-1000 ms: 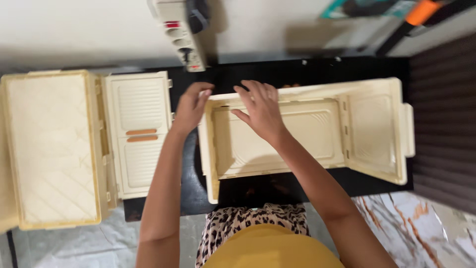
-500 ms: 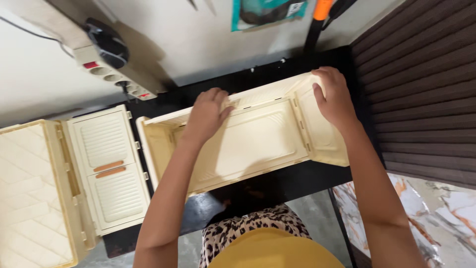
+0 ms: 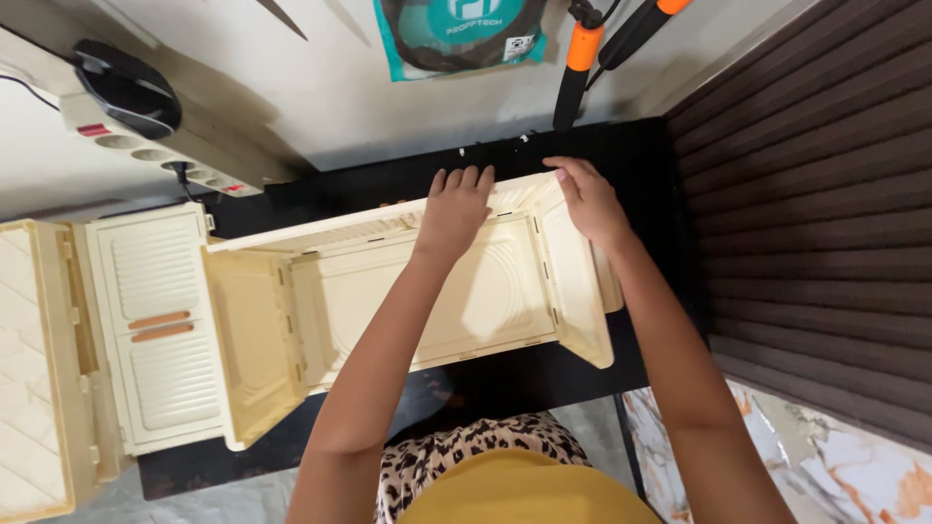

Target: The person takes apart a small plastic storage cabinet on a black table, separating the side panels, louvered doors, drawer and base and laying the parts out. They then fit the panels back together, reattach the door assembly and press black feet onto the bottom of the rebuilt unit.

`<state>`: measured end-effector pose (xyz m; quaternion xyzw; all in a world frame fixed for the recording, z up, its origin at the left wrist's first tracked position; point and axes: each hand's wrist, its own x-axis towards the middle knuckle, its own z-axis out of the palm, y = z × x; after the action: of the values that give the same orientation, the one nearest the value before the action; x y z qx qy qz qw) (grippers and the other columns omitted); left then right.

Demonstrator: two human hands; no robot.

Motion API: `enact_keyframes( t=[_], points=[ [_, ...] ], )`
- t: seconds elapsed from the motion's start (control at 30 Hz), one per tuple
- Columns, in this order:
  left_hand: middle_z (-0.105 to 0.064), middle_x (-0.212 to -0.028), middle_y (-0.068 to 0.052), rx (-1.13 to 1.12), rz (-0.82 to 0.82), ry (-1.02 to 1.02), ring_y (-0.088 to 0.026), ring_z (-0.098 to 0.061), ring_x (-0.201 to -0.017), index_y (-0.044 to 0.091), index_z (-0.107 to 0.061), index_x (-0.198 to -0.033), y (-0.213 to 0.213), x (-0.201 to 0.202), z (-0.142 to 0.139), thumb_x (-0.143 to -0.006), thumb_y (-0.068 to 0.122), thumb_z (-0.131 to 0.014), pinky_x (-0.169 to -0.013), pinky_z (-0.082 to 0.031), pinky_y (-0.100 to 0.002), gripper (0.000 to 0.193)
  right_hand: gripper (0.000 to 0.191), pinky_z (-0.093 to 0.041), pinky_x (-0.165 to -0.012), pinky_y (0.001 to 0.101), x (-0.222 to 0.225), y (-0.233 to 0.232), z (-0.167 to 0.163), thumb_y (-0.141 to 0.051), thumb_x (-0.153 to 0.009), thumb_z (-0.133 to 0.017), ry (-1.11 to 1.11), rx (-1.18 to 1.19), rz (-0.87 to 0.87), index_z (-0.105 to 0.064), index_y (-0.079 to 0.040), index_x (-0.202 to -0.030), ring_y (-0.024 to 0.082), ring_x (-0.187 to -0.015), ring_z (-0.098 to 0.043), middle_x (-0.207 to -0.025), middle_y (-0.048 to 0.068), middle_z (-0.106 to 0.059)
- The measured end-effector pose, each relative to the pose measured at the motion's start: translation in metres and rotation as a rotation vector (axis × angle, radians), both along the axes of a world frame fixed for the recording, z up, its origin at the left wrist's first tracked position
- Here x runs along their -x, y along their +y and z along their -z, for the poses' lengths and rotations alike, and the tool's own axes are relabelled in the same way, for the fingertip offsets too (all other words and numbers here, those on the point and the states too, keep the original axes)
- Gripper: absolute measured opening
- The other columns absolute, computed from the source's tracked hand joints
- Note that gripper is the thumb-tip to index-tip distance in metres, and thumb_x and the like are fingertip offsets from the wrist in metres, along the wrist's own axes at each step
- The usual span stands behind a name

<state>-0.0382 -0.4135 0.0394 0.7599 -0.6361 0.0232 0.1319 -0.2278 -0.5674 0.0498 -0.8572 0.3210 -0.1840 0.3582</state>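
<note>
Left hand (image 3: 454, 209) lies flat, fingers spread, on the cream folding crate's (image 3: 427, 301) far wall at frame centre; right hand (image 3: 587, 199) cups its corner, fingertips hidden.

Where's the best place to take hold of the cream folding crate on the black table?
Probably the far long wall's top edge, coming from above: the crate lies open with that rim exposed. The left hand and right hand already rest there, near the right hinged end panel.
</note>
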Motion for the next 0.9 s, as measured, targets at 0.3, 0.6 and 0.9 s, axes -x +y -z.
enact_keyframes(
  t=[0.3,0.6,0.9],
  points=[
    [-0.067,-0.079,0.000,0.090,-0.028,0.038,-0.019,-0.067,-0.073,0.013,-0.064,-0.092,-0.021,0.011,0.016,-0.089,0.020,-0.074,-0.064,-0.050,-0.034,0.012,0.032,-0.056,-0.077,0.0424,-0.005,0.010,-0.009,-0.033,-0.110,-0.041,0.101,-0.051,0.126,-0.067,-0.015,-0.118,0.037,-0.090,-0.073,-0.094,0.014,-0.075],
    [-0.067,-0.081,-0.001,0.124,0.023,0.068,-0.020,-0.068,-0.077,0.013,-0.064,-0.093,-0.007,0.019,0.018,-0.084,0.011,-0.069,-0.070,-0.052,-0.035,0.011,0.034,-0.055,-0.077,0.0450,-0.005,0.008,-0.010,-0.035,-0.111,-0.040,0.109,-0.055,0.154,-0.068,-0.015,-0.113,0.038,-0.088,-0.072,-0.092,0.014,-0.075],
    [-0.066,-0.087,-0.001,0.108,0.028,0.036,-0.019,-0.068,-0.080,0.011,-0.061,-0.097,0.008,0.032,0.016,-0.080,0.007,-0.066,-0.073,-0.053,-0.034,0.018,0.032,-0.054,-0.078,0.0468,-0.008,0.012,-0.011,-0.035,-0.110,-0.043,0.133,-0.043,0.162,-0.068,-0.015,-0.115,0.040,-0.092,-0.071,-0.093,0.016,-0.074]
  ],
)
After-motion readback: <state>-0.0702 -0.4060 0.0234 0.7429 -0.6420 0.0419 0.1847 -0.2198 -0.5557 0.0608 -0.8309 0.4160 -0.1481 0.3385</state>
